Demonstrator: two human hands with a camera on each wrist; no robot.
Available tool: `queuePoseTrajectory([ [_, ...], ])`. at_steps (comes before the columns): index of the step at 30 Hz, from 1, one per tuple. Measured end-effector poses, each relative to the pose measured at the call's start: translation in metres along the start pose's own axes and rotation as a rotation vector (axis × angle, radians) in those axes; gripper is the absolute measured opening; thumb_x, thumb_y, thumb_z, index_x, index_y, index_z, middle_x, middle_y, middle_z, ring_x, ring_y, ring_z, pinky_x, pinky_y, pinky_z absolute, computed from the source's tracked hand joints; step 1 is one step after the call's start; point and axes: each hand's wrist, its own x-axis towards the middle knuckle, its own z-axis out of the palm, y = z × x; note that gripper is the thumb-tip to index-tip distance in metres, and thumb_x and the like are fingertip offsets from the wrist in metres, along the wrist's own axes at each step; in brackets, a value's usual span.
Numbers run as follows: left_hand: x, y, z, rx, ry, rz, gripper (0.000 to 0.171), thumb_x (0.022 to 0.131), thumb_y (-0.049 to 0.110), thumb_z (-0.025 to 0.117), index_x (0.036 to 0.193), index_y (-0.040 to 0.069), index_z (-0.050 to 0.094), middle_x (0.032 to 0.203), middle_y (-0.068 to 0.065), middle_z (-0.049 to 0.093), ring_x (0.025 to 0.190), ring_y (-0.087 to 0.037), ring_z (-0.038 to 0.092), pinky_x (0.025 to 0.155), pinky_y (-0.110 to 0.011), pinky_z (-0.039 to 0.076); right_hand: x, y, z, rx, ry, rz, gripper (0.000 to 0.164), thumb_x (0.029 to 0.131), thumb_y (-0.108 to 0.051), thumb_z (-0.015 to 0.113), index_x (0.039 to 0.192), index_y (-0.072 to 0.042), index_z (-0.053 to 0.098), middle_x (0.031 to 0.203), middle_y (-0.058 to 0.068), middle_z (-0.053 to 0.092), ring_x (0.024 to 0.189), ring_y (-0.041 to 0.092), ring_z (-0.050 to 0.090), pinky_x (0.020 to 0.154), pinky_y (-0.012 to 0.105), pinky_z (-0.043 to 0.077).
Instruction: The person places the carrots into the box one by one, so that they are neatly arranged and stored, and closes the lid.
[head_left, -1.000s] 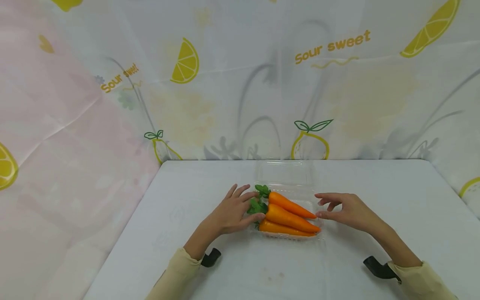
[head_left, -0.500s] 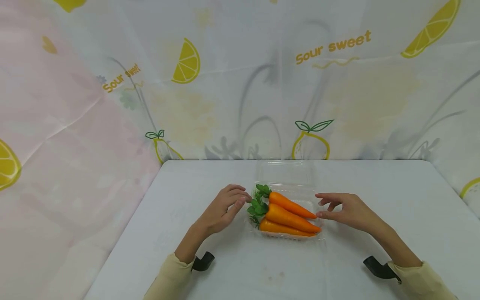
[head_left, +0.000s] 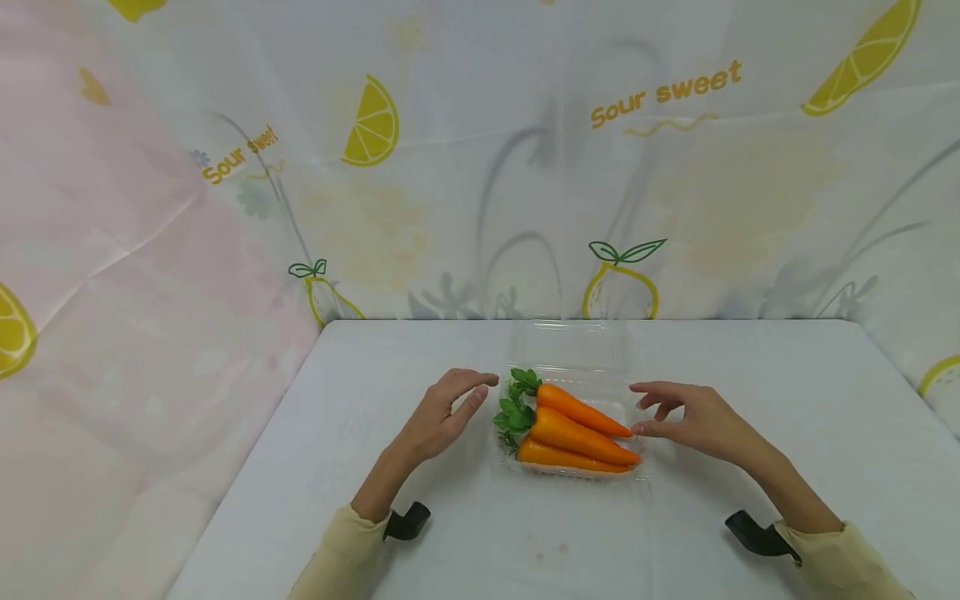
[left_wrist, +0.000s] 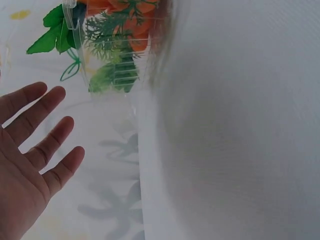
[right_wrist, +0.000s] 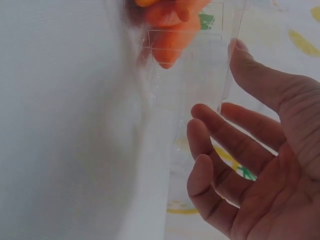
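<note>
Three orange carrots (head_left: 581, 433) with green leafy tops (head_left: 516, 412) lie side by side in a clear plastic box (head_left: 618, 408), tips to the right. Its transparent lid (head_left: 570, 343) is folded back behind it. In the head view my left hand (head_left: 438, 421) hovers just left of the leafy tops, holding nothing. The left wrist view shows that hand (left_wrist: 30, 155) with fingers spread, apart from the box. My right hand (head_left: 693, 421) is at the box's right end, fingers loosely bent. In the right wrist view its thumb (right_wrist: 255, 70) is at the rim, seemingly touching it.
The box stands on a white table (head_left: 420, 550), whose back edge meets a curtain (head_left: 450, 208) printed with lemons. A black curved piece (head_left: 407, 521) sits at the left wrist and another black piece (head_left: 757, 535) at the right.
My left hand has drawn back to the left from over the carrot tops, leaving the leaves uncovered. The right hand and the carrots have stayed in place.
</note>
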Motion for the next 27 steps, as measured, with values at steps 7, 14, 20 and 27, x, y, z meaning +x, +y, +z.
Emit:
queuePoseTrajectory([
  [7,0.012,-0.003,0.003,0.017,0.12,-0.092,0.037,0.104,0.028,0.053,0.137,0.012,0.059,0.12,0.0,0.068,0.11,-0.015,0.061,0.084,-0.039,0.054,0.006,0.004,-0.004,-0.008,0.046,0.016,0.062,0.084,-0.04,0.078,0.133,-0.008,0.06,0.104,0.005,0.071,0.085,0.015,0.064,0.068,0.031,0.05],
  [14,0.032,-0.006,0.006,-0.017,0.192,-0.255,0.038,0.1,0.026,0.062,0.134,0.01,0.061,0.113,-0.007,0.07,0.098,-0.023,0.068,0.077,-0.037,0.057,0.026,0.01,-0.013,-0.005,0.12,0.104,0.059,0.09,-0.039,0.073,0.135,-0.004,0.058,0.104,0.01,0.072,0.089,0.027,0.068,0.073,0.039,0.055],
  [20,0.051,-0.01,0.011,-0.071,0.111,-0.388,0.044,0.098,0.023,0.063,0.136,0.002,0.057,0.113,-0.017,0.07,0.095,-0.031,0.07,0.077,-0.042,0.057,0.044,0.019,-0.014,0.002,0.174,0.169,0.062,0.093,-0.039,0.069,0.136,0.002,0.053,0.109,0.018,0.07,0.097,0.037,0.066,0.078,0.048,0.056],
  [27,0.066,-0.02,0.02,-0.161,0.03,-0.475,0.047,0.099,0.021,0.062,0.138,-0.003,0.052,0.113,-0.021,0.069,0.097,-0.031,0.069,0.075,-0.038,0.058,0.064,0.028,-0.012,0.044,0.137,0.299,0.065,0.094,-0.042,0.066,0.135,0.007,0.052,0.119,0.027,0.064,0.102,0.038,0.063,0.079,0.044,0.056],
])
